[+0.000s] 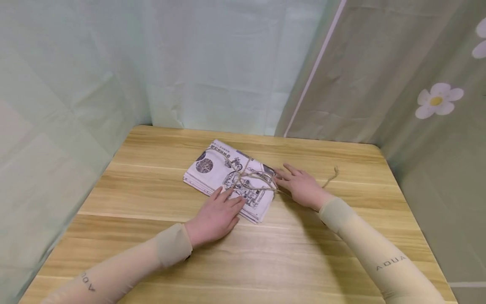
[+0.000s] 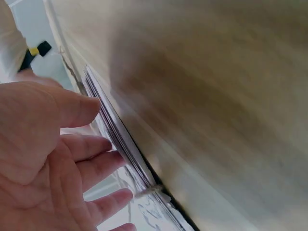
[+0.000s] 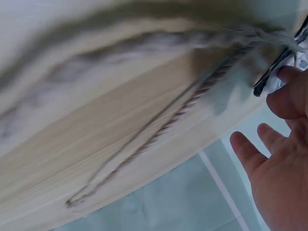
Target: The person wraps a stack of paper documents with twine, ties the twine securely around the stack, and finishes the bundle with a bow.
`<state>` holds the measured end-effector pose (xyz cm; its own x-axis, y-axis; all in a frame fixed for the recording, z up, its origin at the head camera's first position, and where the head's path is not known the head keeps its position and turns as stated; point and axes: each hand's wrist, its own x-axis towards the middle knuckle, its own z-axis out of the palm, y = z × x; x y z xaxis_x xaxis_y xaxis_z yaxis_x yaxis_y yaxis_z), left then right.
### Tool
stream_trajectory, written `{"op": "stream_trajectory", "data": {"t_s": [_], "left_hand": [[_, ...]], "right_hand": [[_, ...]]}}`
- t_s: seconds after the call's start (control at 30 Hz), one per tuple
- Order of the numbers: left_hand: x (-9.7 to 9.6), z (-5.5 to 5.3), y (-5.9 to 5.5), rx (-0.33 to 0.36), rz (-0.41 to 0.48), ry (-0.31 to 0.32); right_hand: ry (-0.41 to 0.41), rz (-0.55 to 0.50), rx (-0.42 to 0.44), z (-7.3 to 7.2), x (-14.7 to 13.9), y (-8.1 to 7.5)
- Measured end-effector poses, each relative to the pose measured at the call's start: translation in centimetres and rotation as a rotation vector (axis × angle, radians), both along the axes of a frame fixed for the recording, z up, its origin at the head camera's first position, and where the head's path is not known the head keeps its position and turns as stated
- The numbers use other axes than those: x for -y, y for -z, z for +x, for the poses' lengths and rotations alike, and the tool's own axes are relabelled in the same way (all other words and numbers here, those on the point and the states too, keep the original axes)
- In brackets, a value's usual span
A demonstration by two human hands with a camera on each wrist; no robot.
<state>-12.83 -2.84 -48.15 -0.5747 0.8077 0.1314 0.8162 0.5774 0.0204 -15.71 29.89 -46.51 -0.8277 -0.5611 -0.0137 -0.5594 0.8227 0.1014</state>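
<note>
Step in hand, as judged: steadying a tied paper bundle while its twine is settled.

Left hand (image 1: 215,217): fingers straight, loosely spread, tips on the bundle's near edge; nothing gripped. Best pressed flat and evenly here, since the layered sheets could slide and slacken the tie.

Bundle of folded newspapers (image 1: 228,177): lies flat on the bench (image 1: 152,202), askew, between the hands. The twine (image 1: 241,174) crosses its top, with loose loops toward the right; the left wrist view shows it also turning round the paper edge. Slack is probably better drawn out gently, along the cord, so the sheet edges do not crumple.

Right hand (image 1: 303,188): fingers extended and slightly apart at the right corner. A light touch seems enough; a hard push may bend that corner. The loose end (image 1: 330,178) lies beyond the hand and should be clear of the loops before any pull.

Hard to make out: underside of bundle hidden; knot form unclear among loops; right thumb's contact with paper uncertain; nearest twine in right wrist view blurred, cut off at frame edge.
</note>
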Motion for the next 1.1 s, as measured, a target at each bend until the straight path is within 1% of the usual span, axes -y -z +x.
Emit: {"op": "stream_trajectory", "data": {"t_s": [0.07, 0.23, 0.33, 0.47, 0.67, 0.73, 0.83, 0.9, 0.93, 1.0, 1.03, 1.1], "left_hand": [[0.1, -0.4, 0.0, 0.004, 0.004, -0.005], [0.3, -1.1, -0.2, 0.041, -0.004, -0.025], [0.3, -1.5, -0.3, 0.037, -0.009, -0.032], [0.2, -2.2, -0.3, 0.027, -0.005, -0.033], [-0.1, -3.8, -0.3, 0.079, 0.002, -0.047], [-0.3, -4.4, -0.4, 0.091, 0.025, -0.056], [-0.8, -5.0, -0.6, 0.076, 0.064, -0.075], [-1.3, -5.1, -0.8, 0.052, 0.083, -0.073], [-1.7, -5.0, -0.9, 0.041, 0.094, -0.058], [-2.7, -4.7, -1.1, 0.019, 0.103, -0.008], [-3.3, -4.5, -1.1, 0.012, 0.108, 0.028], [-4.5, -3.9, -1.1, 0.001, 0.113, 0.109]], "right_hand": [[-0.012, -0.005, -0.01, 0.6, -0.4, 0.1], [-0.053, -0.012, -0.026, 2.0, -0.9, 0.1], [-0.065, -0.001, -0.025, 2.8, -0.9, 0.2], [-0.083, -0.012, -0.01, 3.7, -0.9, 0.3], [-0.095, -0.065, 0.02, 4.7, -0.6, 0.3], [-0.095, -0.083, 0.031, 5.0, -0.4, 0.4], [-0.09, -0.13, 0.043, 5.3, -0.3, 0.7], [-0.074, -0.184, 0.055, 5.3, -0.2, 0.9], [-0.066, -0.218, 0.058, 5.3, -0.2, 0.9], [-0.028, -0.316, 0.095, 5.1, -0.1, 0.9], [0.004, -0.376, 0.117, 4.9, 0.0, 0.9], [0.098, -0.516, 0.178, 4.3, 0.3, 0.7]]}}
